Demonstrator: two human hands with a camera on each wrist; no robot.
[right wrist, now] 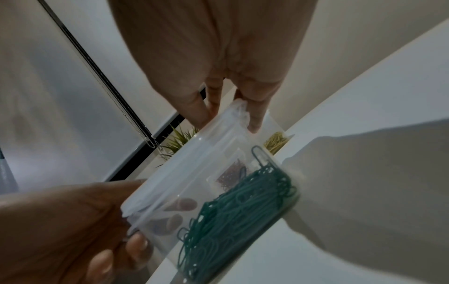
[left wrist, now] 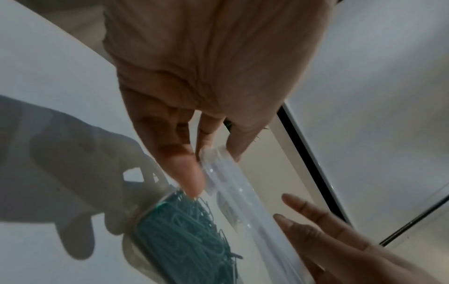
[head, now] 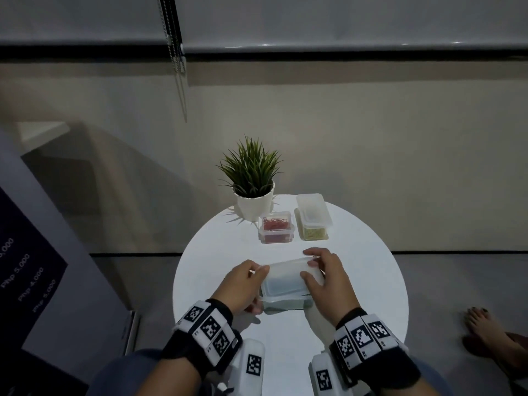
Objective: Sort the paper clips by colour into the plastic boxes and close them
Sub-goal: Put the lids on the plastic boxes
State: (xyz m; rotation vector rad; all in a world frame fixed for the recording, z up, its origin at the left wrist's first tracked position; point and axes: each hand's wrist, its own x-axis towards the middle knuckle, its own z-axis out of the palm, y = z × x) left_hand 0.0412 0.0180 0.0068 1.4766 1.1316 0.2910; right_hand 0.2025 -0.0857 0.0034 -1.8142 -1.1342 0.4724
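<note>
Both hands, left hand (head: pixel 243 285) and right hand (head: pixel 328 278), pinch the lid (head: pixel 287 277) onto the box of green clips (right wrist: pixel 233 207) at the table's (head: pixel 371 281) six o'clock edge; pressing evenly along each rim should seat it.

Layout on the bench (head: pixel 200 252). At the near centre stands a plastic box (head: pixel 285 302) with its lid (head: pixel 288 277) lying on top; a heap of paper clips (right wrist: pixel 233 207) lies inside on its floor. The left hand (head: pixel 243 285) is at the box's left end, the right hand (head: pixel 328 277) at its right end, each touching the lid's edge. Behind this box, toward the far edge, two further boxes stand side by side: the left box (head: pixel 275 230) and, just right of it, the right box (head: pixel 313 221), both lidded, with clips inside. A potted plant (head: pixel 253 190) stands behind and left of the left box.
</note>
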